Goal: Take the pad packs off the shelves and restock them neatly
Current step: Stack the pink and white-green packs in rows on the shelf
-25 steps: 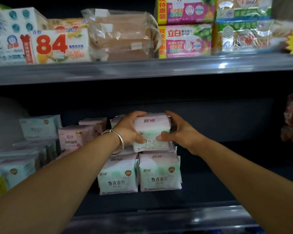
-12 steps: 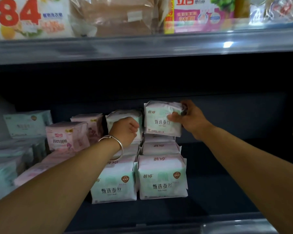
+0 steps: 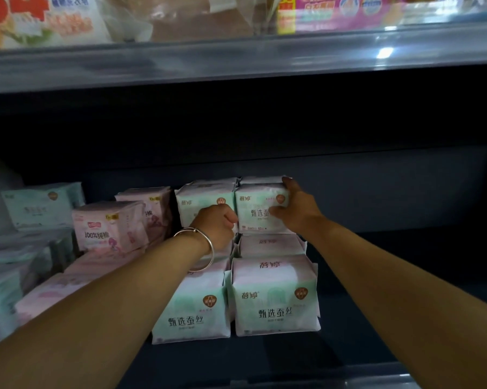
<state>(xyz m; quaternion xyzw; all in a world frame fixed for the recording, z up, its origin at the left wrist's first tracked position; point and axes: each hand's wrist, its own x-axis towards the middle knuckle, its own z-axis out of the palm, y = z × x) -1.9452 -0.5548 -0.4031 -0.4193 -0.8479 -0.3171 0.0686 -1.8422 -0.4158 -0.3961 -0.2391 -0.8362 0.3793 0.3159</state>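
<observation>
My right hand [image 3: 298,211] grips the top right pad pack [image 3: 260,209], thumb across its front and fingers over its upper right corner, as it sits on the right-hand stack of green-and-white packs on the dark shelf [image 3: 405,276]. My left hand [image 3: 217,226] is curled into a loose fist in front of the neighbouring top pack [image 3: 205,203]; I cannot tell whether it holds anything. A metal bangle [image 3: 200,242] circles that wrist. Pink packs [image 3: 107,228] stand further left.

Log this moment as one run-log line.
right hand: grips top right pack | left hand: curled against top left pack | stage: aligning stack
</observation>
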